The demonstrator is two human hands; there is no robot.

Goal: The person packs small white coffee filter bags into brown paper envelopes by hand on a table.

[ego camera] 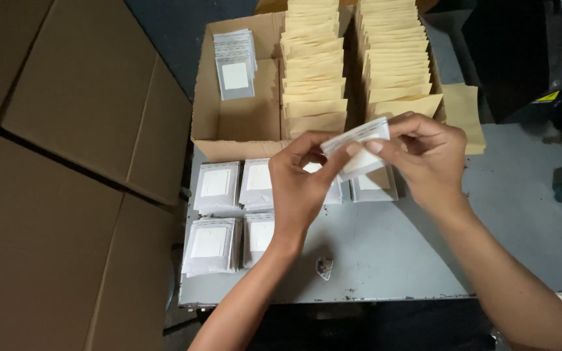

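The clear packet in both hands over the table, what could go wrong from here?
The packet is pinched only by fingertips of the left hand and right hand, so it might slip. Falling, it could scatter the stacks below. A forearm may also brush the sticker near the table edge.

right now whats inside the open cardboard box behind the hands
The cardboard box holds two long rows of tan envelopes standing on edge and a small stack of clear pouches at its left. Whatever lies beneath the envelopes is covered.

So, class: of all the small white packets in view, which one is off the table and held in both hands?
The packet pinched between the left hand and right hand, raised above the stacks lying flat on the grey table.
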